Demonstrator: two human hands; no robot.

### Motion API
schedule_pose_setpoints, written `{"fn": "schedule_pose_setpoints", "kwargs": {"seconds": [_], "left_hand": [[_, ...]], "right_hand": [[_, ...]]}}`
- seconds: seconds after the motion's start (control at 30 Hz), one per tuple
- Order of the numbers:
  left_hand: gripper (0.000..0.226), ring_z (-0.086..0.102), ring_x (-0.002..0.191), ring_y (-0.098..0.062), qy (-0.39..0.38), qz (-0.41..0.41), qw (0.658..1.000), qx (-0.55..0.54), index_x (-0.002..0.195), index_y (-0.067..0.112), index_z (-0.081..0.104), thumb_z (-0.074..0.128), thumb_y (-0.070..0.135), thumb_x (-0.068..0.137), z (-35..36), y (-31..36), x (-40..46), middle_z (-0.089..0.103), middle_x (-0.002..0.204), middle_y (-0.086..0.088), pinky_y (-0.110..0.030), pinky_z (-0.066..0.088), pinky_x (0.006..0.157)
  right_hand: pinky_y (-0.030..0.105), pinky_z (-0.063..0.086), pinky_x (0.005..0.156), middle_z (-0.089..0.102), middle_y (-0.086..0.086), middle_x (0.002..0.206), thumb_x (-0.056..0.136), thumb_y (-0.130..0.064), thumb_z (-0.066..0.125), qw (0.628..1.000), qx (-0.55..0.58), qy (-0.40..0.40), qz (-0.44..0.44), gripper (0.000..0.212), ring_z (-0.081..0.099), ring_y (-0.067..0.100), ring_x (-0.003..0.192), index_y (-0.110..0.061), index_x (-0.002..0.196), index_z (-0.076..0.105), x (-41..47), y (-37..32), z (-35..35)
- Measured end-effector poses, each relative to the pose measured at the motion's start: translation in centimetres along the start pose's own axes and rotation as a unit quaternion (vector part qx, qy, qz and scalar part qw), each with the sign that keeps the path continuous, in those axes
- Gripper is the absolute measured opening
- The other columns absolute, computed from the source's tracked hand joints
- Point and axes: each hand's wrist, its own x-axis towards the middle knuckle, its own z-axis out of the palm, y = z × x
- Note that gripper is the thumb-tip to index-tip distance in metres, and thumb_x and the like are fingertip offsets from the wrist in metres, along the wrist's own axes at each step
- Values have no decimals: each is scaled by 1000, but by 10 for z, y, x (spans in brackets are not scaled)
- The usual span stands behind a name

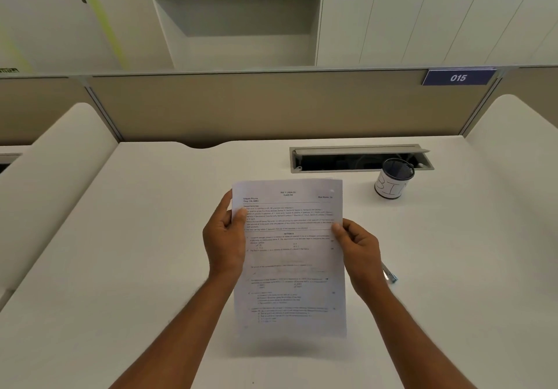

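A printed white sheet of paper (290,256) with lines of text is held up above the white desk (145,252), facing me. My left hand (223,237) grips its left edge, thumb on the front. My right hand (359,252) grips the right edge the same way, a little lower. A pen (389,274) lies on the desk just behind my right hand, partly hidden by it.
A mesh cup with a white label (392,179) stands at the back right, in front of an open cable tray (359,157) set into the desk. A beige partition (271,108) with a blue "015" sign (458,77) closes the far edge. Cabinets stand beyond.
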Motion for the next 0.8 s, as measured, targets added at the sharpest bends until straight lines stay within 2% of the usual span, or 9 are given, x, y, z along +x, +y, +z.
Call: {"fn": "schedule_pose_setpoints", "kwargs": {"seconds": [0.07,0.13,0.23,0.27,0.43,0.5,0.57,0.63,0.8], "left_hand": [[52,71,79,1,-12,6,1000,4,126,68,51,61,24,100,0,0,-1,75,104,18,-12,52,54],[48,71,84,3,-26,1,1000,12,133,57,52,61,22,100,0,0,-2,73,107,33,-11,52,56],[47,69,87,11,-41,8,999,32,137,47,46,60,21,101,0,-1,-3,60,99,56,-8,52,57],[47,69,87,11,-41,9,998,35,137,46,46,61,21,101,0,-2,-3,62,99,53,-8,52,57],[49,73,73,-7,-6,-4,999,45,146,34,50,63,25,99,0,0,-1,75,103,12,-11,53,53],[40,73,71,-9,18,-9,998,53,138,33,59,63,27,99,2,3,-1,75,102,11,-11,53,51],[21,73,72,-6,30,-1,998,59,110,43,70,62,27,100,3,5,0,75,96,16,-10,52,50],[23,72,72,-8,33,14,996,78,89,44,69,61,25,100,3,7,2,74,88,19,-9,51,50],[11,69,79,-8,-10,54,988,144,100,21,74,62,22,99,-2,6,15,74,91,11,-8,49,59]], "right_hand": [[33,62,72,79,-3,99,101,-29,58,1000,-4,5,4,18,76,19,86,-30,100,76,1,-1,1],[31,62,69,79,-4,98,100,-31,58,1000,-5,11,-2,18,76,17,86,-30,99,76,5,-7,2],[34,63,70,78,-3,96,100,-34,58,1000,-11,18,-12,18,75,19,86,-30,99,75,14,-18,2],[35,63,70,78,-3,95,100,-34,58,1000,-14,23,-14,18,75,19,85,-28,99,75,16,-21,2],[31,60,66,78,-2,90,98,-33,61,999,-1,44,-10,17,75,16,79,-28,94,76,19,-26,4],[33,61,67,78,0,90,98,-30,62,998,24,49,-2,17,75,17,78,-26,93,77,15,-23,8],[36,62,68,78,3,90,99,-29,62,998,43,52,1,18,74,19,78,-24,92,77,9,-19,11],[41,61,70,77,5,90,99,-28,60,997,56,48,5,20,73,20,79,-23,90,77,4,-15,13],[33,60,63,77,4,88,101,-19,58,996,72,47,26,24,72,16,79,-13,87,77,-1,-10,3]]}}
